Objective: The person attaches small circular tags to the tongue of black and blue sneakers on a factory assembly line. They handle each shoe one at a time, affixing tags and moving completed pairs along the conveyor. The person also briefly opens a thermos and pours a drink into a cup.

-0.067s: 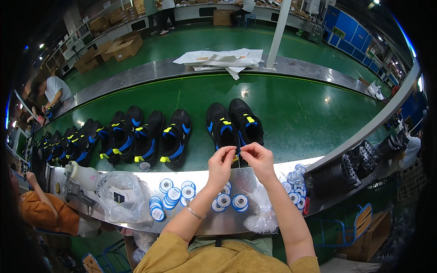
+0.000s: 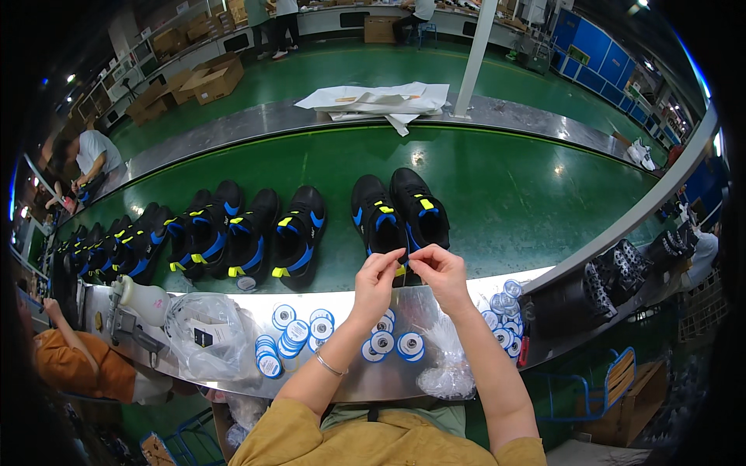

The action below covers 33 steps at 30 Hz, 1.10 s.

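So, we have the left hand and right hand pinched thumb to index, tips nearly meeting; a thin strand seems to hang between, too fine to tell which grips it. We'd guess the tight pinch suits something that slight. The shoe pair sits just beyond the fingertips, heels our way, likely for easy reach. We've got round tags and a clear plastic bundle nearer us than the fingers, presumably handy.
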Available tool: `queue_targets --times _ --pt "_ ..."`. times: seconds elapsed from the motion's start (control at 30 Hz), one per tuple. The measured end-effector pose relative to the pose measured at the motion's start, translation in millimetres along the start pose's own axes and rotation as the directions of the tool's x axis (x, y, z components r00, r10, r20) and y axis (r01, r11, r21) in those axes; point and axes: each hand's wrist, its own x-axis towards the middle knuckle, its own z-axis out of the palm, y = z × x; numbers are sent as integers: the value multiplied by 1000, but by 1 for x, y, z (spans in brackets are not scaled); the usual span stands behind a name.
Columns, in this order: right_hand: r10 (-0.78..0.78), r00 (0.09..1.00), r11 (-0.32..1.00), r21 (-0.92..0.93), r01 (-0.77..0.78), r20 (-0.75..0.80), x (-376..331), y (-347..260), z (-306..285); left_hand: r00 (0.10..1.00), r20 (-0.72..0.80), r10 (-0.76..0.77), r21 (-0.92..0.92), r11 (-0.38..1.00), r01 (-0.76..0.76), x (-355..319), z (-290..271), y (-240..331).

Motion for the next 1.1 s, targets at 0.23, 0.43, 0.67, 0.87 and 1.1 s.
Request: queue_targets --times 0.23,0.43,0.67,0.87,1.1 --pt "78 996 989 123 -83 42 2 -3 3 998 55 34 -46 998 -31 -3 -4 3" --pt "97 989 981 159 -114 111 5 -2 3 996 87 5 10 1000 -6 -5 -9 16" --pt "128 978 984 103 -146 162 8 2 4 989 124 80 80 993 -90 -3 -13 12" --pt "124 979 984 105 -142 159 10 -2 2 984 161 74 77 993 -87 -3 -20 14" --pt "147 967 985 55 -161 210 10 2 6 984 163 74 85 992 -88 -3 -25 13"
